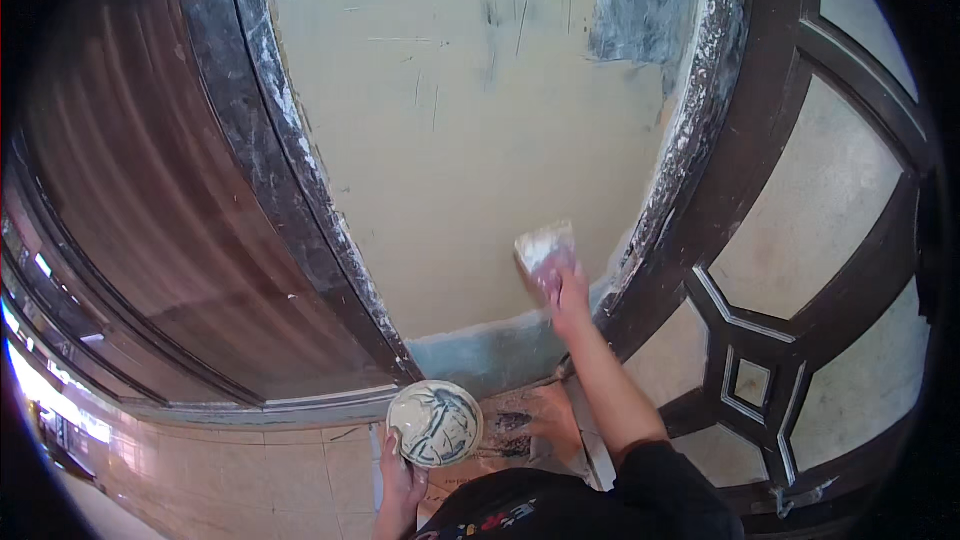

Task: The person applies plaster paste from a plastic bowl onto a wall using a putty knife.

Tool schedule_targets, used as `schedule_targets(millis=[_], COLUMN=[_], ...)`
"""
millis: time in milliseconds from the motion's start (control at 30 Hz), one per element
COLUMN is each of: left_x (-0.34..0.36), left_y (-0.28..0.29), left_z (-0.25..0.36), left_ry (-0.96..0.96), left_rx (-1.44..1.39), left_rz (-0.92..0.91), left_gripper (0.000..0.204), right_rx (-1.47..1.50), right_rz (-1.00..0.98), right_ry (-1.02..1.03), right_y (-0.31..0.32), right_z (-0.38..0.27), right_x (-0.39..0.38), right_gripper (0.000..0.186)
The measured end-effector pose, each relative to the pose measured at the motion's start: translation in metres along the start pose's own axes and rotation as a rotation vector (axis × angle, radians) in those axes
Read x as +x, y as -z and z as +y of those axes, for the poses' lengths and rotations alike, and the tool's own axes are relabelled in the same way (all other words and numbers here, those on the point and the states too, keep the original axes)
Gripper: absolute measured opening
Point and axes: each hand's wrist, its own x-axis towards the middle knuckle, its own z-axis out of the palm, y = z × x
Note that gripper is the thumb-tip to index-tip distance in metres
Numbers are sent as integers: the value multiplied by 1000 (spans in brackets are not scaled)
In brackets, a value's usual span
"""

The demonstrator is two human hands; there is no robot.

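Putty knife (545, 245) sat pinched by its handle in my right hand (568, 295), its stiff blade flat against the cream wall panel (450, 140). My left hand (400, 475) gripped the round putty pan (435, 423) from beneath; it looked light but smeary, best held at the rim.

Both forearms come in bare from the near edge, with no gloves on the hands (568, 292). A black short sleeve (665, 465) covers the right upper arm, and the black shirt (500, 515) shows small coloured print near the chest.
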Motion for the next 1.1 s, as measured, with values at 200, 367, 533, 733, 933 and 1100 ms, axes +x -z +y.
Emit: schedule_targets(millis=[200,367,533,733,933,1100], left_x=[11,6,-5,-3,10,27], left_y=[-11,4,21,20,7,11], left_z=[-3,-11,-7,-2,-7,-14], left_ry=[41,27,61,0,18,44], left_rx=[34,12,25,-32,5,15], left_rz=[-20,-22,61,84,-32,-62], left_gripper=[41,43,43,43,43,44], right_rx=[43,-136,-590,-521,-350,-131], right_rz=[-417,-203,-35,-70,-166,-58], right_ry=[452,436,-3,-357,-188,290], right_y=[-131,-96,33,97,72,-31], right_z=[-125,-1,156,179,87,-93], right_x=[2,15,-10,-27,2,26], right_gripper=[22,29,31,27,28,24])
